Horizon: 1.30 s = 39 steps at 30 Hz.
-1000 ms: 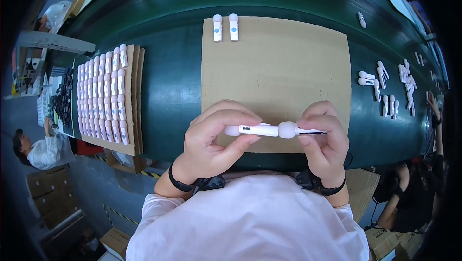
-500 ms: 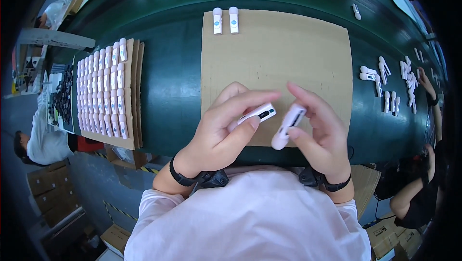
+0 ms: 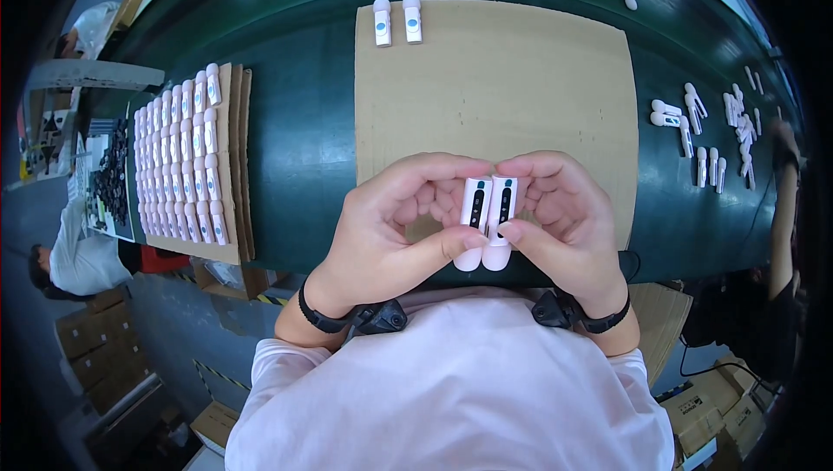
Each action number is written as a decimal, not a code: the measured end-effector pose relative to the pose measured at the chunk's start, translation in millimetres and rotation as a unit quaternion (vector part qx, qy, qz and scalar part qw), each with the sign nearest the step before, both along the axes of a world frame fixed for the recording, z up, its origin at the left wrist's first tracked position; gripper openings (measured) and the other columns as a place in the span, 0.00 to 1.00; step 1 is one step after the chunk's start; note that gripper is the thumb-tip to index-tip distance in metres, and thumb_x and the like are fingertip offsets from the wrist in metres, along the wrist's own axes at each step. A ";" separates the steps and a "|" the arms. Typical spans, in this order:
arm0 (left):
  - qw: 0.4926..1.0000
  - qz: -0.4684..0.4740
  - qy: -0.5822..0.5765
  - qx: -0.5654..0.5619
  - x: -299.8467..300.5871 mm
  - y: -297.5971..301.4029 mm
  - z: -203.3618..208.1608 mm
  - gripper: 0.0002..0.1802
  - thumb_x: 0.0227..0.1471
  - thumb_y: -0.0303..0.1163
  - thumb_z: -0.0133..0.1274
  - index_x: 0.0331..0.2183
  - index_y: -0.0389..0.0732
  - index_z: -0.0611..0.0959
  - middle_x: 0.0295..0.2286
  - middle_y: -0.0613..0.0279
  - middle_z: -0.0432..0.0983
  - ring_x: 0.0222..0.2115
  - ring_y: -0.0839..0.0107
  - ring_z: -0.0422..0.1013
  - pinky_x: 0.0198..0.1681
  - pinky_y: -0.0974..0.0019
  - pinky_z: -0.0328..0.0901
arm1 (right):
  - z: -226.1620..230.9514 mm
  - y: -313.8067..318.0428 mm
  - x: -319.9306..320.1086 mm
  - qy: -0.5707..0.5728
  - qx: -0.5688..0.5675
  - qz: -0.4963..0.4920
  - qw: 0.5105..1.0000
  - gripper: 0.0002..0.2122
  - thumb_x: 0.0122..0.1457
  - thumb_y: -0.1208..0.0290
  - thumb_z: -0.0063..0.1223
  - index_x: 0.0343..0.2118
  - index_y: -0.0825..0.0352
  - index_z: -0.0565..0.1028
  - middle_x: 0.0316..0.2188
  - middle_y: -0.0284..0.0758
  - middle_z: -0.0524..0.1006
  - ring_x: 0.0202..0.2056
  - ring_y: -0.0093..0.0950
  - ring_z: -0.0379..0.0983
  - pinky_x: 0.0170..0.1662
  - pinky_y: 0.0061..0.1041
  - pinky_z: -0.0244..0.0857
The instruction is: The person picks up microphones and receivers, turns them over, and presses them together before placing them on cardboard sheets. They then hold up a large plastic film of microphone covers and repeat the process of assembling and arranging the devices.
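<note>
Side by side above the near edge of a cardboard sheet (image 3: pixel 495 80) are two small pale handheld devices with rounded pink heads toward me and dark button strips facing up. My left hand (image 3: pixel 386 223) is closed on the left device (image 3: pixel 473 210), thumb near its head. The right device (image 3: pixel 503 197) is gripped by my right hand (image 3: pixel 568 223) in the same way. Their long sides touch or nearly touch. At the sheet's far left corner lie two like devices (image 3: pixel 383 23), heads pointing away, blue round marks up.
To the left, rows of the same devices (image 3: pixel 187 154) cover stacked cardboard (image 3: pixel 239 167) on the green table (image 3: pixel 299 124). Loose devices (image 3: pixel 694 106) lie scattered at the right, near another person's arm (image 3: pixel 783 202). A person in white (image 3: pixel 82 245) is at far left.
Both devices, tilted and apart before, are now upright and side by side. My hands have come together. The other person's arm at the right has shifted.
</note>
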State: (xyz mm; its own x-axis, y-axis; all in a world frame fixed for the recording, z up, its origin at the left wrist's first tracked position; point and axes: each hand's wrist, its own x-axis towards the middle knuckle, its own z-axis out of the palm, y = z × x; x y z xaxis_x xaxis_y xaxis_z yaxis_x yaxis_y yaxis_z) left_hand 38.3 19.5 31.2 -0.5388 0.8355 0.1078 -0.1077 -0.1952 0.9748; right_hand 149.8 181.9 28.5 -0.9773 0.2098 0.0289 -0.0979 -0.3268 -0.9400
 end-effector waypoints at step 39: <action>1.000 0.006 -0.002 0.030 2.8 0.2 -3.1 0.30 0.42 0.22 0.63 0.48 0.29 0.72 0.36 0.57 0.75 0.34 0.75 0.73 0.38 0.72 0.68 | -3.2 4.3 6.2 0.035 0.033 0.017 0.999 0.24 0.49 0.80 0.61 0.49 0.78 0.66 0.43 0.42 0.72 0.42 0.27 0.71 0.45 0.26 0.66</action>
